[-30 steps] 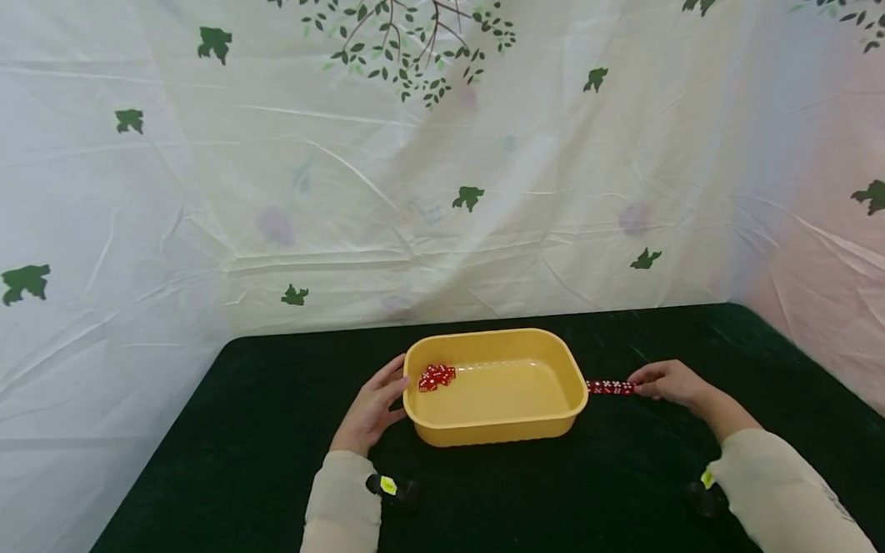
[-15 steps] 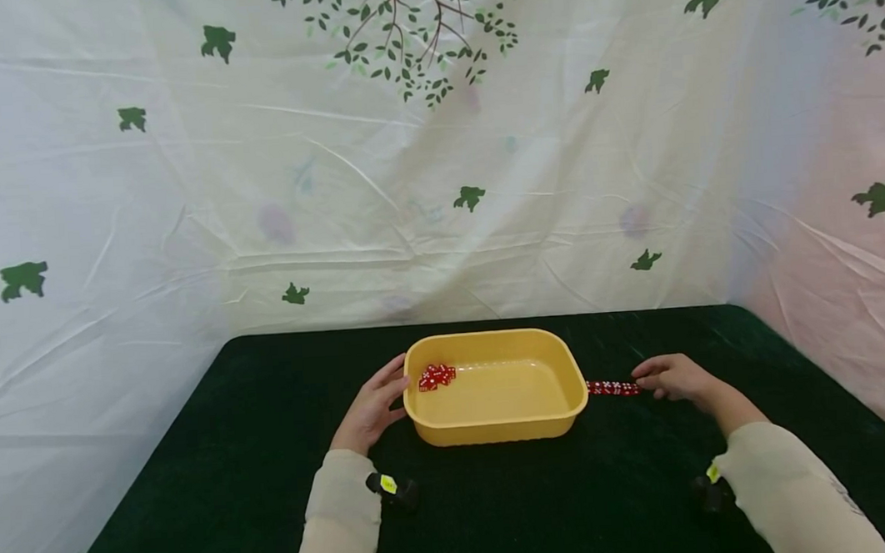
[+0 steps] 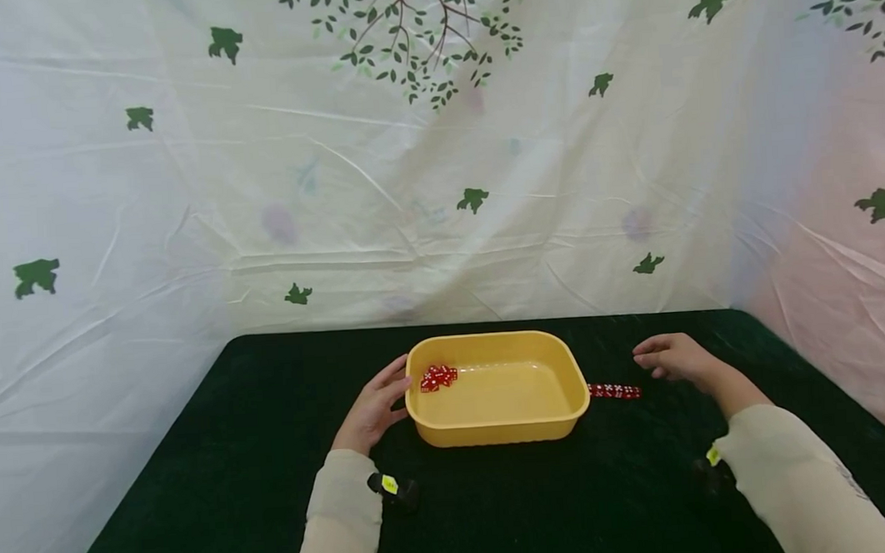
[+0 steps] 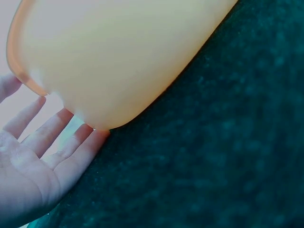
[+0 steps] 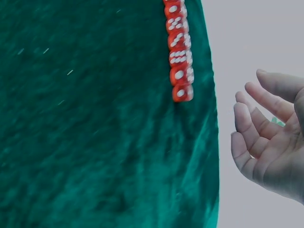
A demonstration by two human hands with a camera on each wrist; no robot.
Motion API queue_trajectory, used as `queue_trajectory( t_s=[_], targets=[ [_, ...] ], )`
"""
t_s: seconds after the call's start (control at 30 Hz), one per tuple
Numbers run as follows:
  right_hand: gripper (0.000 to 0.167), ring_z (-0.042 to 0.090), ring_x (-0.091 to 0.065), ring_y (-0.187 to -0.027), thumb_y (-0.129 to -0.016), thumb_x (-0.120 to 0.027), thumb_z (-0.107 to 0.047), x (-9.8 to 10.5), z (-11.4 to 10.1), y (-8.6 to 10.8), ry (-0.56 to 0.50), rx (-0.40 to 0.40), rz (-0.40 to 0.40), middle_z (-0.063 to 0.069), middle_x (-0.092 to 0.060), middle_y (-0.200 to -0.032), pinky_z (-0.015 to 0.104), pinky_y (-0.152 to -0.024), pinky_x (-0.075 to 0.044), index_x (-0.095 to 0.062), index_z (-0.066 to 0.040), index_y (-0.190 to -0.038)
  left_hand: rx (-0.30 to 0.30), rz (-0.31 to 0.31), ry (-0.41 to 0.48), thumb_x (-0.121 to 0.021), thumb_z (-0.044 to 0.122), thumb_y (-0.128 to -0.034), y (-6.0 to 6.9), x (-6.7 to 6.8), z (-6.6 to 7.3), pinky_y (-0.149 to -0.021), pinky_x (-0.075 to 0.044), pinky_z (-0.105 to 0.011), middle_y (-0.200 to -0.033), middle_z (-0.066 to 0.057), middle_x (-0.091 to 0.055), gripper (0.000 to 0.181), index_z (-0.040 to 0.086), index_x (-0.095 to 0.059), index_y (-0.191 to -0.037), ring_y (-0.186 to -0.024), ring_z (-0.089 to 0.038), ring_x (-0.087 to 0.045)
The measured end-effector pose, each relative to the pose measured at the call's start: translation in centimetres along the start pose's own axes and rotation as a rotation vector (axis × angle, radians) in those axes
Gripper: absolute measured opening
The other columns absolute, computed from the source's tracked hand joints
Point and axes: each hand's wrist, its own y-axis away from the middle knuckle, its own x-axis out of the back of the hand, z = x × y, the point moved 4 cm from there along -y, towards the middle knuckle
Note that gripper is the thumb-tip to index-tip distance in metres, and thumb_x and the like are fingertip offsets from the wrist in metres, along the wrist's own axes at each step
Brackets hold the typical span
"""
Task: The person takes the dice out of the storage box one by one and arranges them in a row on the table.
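Note:
A yellow plastic basin (image 3: 499, 432) stands on the dark green cloth, with a small heap of red dice (image 3: 439, 378) in its left end. My left hand (image 3: 372, 410) rests against the basin's left end; in the left wrist view its straight fingertips touch the wall. To the right of the basin runs a straight row of red dice with white pips (image 3: 615, 391), its left end meeting or hidden behind the basin's edge. Above and beyond the row's right end, my right hand (image 3: 675, 359) hovers with loosely bent fingers. The right wrist view shows nothing in that hand.
Dark green velvety cloth (image 3: 537, 505) covers the table. Behind it hangs a pale curtain (image 3: 376, 163) printed with leaves and green shapes. Black wrist cameras sit below both sleeves.
My right hand has let go of the dice row's right end and lifted up and away from it. The left hand, the basin and the dice keep their places.

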Motion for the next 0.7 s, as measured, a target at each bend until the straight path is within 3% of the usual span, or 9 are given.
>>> queue_trajectory(
  t_s=[0.23, 0.7],
  targets=[
    [0.04, 0.026, -0.05, -0.08, -0.088, -0.048, -0.023, 0.2, -2.7, -0.8, 0.053, 0.021, 0.031, 0.019, -0.048, -0.103, 0.048, -0.08, -0.04, -0.046, 0.008, -0.114, -0.002, -0.02, 0.002, -0.053, 0.018, -0.0861, -0.1, 0.1, 0.0, -0.088, -0.028, -0.055, -0.132, -0.011, -0.035, 0.049, 0.015, -0.036, -0.132, -0.115, -0.03, -0.036],
    [0.042, 0.027, -0.052, -0.083, -0.087, -0.051, -0.027, -1.1, -7.6, -3.0, 0.107, 0.108, 0.008, 0.021, -0.05, -0.108, 0.042, -0.078, -0.042, -0.049, 0.005, -0.114, 0.007, 0.001, 0.007, -0.053, 0.019, -0.0856, -0.3, 0.2, -0.1, -0.088, -0.03, -0.054, -0.131, -0.009, -0.037, 0.048, 0.017, -0.038, -0.131, -0.114, -0.028, -0.038]
  ],
)
